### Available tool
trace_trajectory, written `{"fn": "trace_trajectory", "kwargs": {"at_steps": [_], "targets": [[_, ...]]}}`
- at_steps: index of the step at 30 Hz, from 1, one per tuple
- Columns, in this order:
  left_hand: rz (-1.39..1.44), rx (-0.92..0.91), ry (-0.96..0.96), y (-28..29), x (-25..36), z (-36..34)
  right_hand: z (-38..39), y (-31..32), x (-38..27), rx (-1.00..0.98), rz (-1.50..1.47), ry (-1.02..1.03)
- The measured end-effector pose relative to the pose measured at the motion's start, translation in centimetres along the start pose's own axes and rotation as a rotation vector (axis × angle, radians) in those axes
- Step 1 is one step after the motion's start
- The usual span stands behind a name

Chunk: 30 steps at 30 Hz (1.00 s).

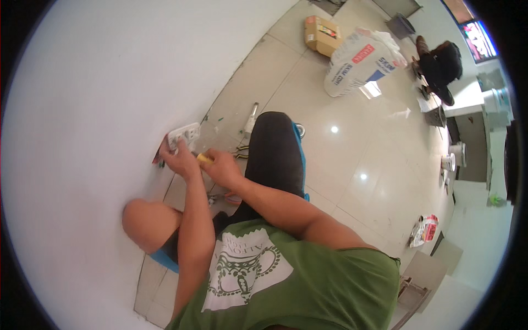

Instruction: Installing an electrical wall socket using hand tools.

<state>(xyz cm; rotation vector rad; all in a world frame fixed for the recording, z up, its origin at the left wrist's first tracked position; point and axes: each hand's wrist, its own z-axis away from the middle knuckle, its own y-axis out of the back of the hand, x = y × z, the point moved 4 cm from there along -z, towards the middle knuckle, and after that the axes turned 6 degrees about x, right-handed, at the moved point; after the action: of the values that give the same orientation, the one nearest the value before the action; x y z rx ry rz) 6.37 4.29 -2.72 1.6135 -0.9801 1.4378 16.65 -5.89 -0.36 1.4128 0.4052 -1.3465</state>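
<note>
Low on the white wall, a white socket plate (185,132) stands out from an opening with coloured wires (159,161) beside it. My left hand (181,159) grips the plate, its fingers closed around the lower edge. From the right, my right hand (221,168) is wrapped round a screwdriver with a yellow handle (204,158). The screwdriver points at the plate; my left hand hides where its tip ends. Beside my right hand, pliers with black and yellow handles (242,152) lie on the floor, partly behind my knee.
A white-handled tool (251,118) lies on the tiles past my knee, and orange-handled pliers (233,198) lie between my legs. Farther off are a cardboard box (322,34), a white sack (357,66), several buckets (436,116) and a crumpled red-and-white bag (423,231). Another person (440,69) crouches at the far right.
</note>
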Motion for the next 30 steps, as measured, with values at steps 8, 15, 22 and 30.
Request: {"fn": "trace_trajectory", "kwargs": {"at_steps": [8,15,22,30], "targets": [[-0.223,-0.029,0.072,0.3,3.2,0.2,-1.2,-1.7,2.2,-0.401,-0.272,-0.24],[-0.327,-0.059,-0.024,0.1,2.0,-0.2,-0.2,-0.2,1.5,0.175,-0.085,0.16],[-0.37,-0.062,-0.058,0.3,2.2,-0.7,-1.0,-1.4,1.7,-0.43,-0.654,-0.634],[-0.174,-0.124,0.013,0.5,1.2,-0.3,0.8,-0.7,0.7,0.097,-0.017,0.079]]}}
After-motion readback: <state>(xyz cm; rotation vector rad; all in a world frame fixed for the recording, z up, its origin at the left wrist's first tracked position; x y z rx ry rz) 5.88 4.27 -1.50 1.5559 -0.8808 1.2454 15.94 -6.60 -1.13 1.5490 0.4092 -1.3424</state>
